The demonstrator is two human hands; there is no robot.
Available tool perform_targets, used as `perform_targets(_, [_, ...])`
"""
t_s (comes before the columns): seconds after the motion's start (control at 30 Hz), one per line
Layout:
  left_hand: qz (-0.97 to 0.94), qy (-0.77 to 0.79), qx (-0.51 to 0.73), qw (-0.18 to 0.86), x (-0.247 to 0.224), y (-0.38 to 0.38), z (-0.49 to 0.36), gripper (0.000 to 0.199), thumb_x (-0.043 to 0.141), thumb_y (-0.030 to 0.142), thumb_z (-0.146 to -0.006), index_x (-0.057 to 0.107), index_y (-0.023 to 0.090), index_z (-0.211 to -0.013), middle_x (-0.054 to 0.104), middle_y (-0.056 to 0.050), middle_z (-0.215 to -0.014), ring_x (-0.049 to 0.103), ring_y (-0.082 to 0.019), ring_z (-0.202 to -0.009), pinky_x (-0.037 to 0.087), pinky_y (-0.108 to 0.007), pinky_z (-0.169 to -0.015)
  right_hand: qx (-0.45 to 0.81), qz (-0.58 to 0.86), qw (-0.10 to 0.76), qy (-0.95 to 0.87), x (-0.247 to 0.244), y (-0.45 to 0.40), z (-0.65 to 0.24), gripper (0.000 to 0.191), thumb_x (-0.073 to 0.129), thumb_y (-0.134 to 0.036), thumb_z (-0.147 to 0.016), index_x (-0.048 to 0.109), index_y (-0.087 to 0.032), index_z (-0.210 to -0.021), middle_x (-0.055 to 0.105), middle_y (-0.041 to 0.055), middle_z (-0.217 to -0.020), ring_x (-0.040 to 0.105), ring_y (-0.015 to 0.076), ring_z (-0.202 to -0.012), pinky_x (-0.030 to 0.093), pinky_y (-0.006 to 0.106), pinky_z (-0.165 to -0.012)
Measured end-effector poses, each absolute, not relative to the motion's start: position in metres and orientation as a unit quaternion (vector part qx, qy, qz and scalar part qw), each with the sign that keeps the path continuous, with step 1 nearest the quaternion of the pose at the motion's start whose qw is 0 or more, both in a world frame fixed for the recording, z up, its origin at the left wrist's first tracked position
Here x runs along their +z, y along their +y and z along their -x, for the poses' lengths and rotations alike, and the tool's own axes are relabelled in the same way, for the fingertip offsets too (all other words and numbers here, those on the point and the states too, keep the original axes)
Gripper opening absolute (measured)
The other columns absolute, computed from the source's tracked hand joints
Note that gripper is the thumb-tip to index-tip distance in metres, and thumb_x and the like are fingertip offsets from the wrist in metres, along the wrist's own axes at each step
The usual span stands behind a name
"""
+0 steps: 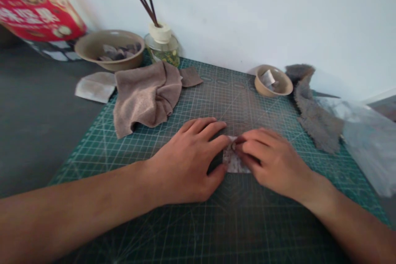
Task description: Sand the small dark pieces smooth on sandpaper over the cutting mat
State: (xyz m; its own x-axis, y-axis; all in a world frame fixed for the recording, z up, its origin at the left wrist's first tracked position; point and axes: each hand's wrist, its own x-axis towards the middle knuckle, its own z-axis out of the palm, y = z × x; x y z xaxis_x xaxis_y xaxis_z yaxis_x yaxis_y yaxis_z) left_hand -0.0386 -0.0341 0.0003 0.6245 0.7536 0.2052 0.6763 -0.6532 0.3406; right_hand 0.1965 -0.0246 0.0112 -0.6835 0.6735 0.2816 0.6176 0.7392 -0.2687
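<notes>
A small, pale, mottled piece of cloth [232, 163] lies flat on the green cutting mat [198, 231]. My left hand [193, 161] rests at its left side with fingers spread, the index fingertip and thumb touching the cloth's edge. Over its right part my right hand [269, 156] has thumb and fingers pinched together. What sits between those fingertips is too small and blurred to make out. Beyond my left hand a crumpled brown cloth [145, 95] lies on the mat, a small brown scrap [192, 77] beside it.
At the back left stand a wide bowl of fabric pieces [109, 62], a reed diffuser [162, 45] and a red bag [40, 12]. A pale patch [96, 86] overlaps the mat's edge. Toward the right are a small bowl [272, 88], a grey fuzzy strip [318, 115] and clear plastic [368, 144].
</notes>
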Motion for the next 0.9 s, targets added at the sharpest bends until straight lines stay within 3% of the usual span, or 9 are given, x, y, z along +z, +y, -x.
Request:
perform_targets(0.2, [-0.894, 0.398, 0.168, 0.116, -0.001, -0.033, 0.039, 0.040, 0.059, 0.035, -0.087, 0.061, 0.022, -0.125, 0.051, -0.010, -0.146, 0.041, -0.035, -0.139, 0.036, -0.057, -0.114, 0.127, 0.341, 0.178, -0.914, 0.010, -0.028, -0.199, 0.008, 0.062, -0.013, -0.092, 0.066, -0.018, -0.089, 0.068, 0.0056, -0.097, 0.063, 0.0210, -0.090, 0.051, 0.038, -0.084])
perform_targets(0.43, [-0.895, 0.398, 0.169, 0.106, -0.001, -0.034, 0.039, 0.040, 0.057, 0.036, -0.088, 0.061, 0.022, -0.124, 0.051, -0.010, -0.146, 0.042, -0.034, -0.138, 0.036, -0.056, -0.114, 0.091, 0.359, 0.189, -0.909, 0.011, -0.022, -0.198, 0.008, 0.060, -0.013, -0.093, 0.066, -0.017, -0.088, 0.068, 0.0069, -0.098, 0.062, 0.0223, -0.091, 0.049, 0.040, -0.085])
perform_targets(0.6, [-0.897, 0.397, 0.160, 0.108, -0.002, -0.033, 0.040, 0.039, 0.056, 0.037, -0.088, 0.061, 0.022, -0.124, 0.050, -0.010, -0.146, 0.041, -0.034, -0.138, 0.036, -0.055, -0.114, 0.135, 0.291, 0.162, -0.933, 0.012, -0.029, -0.199, 0.010, 0.060, -0.014, -0.093, 0.065, -0.018, -0.085, 0.067, 0.0053, -0.093, 0.061, 0.0207, -0.086, 0.049, 0.038, -0.080])
perform_targets(0.77, [-0.897, 0.399, 0.160, 0.103, -0.001, -0.032, 0.039, 0.040, 0.056, 0.036, -0.088, 0.060, 0.022, -0.126, 0.049, -0.009, -0.148, 0.040, -0.033, -0.139, 0.036, -0.055, -0.115, 0.089, 0.358, 0.193, -0.909, 0.010, -0.019, -0.199, 0.010, 0.059, -0.013, -0.094, 0.065, -0.017, -0.088, 0.067, 0.0071, -0.097, 0.061, 0.0222, -0.092, 0.049, 0.040, -0.087])
perform_targets(0.9, [-0.897, 0.398, 0.161, 0.108, -0.002, -0.033, 0.039, 0.038, 0.057, 0.036, -0.088, 0.061, 0.022, -0.124, 0.050, -0.009, -0.147, 0.041, -0.033, -0.139, 0.036, -0.054, -0.115, 0.128, 0.316, 0.164, -0.926, 0.013, -0.022, -0.203, 0.012, 0.058, -0.014, -0.093, 0.064, -0.019, -0.084, 0.066, 0.0059, -0.093, 0.060, 0.0202, -0.086, 0.050, 0.037, -0.081])
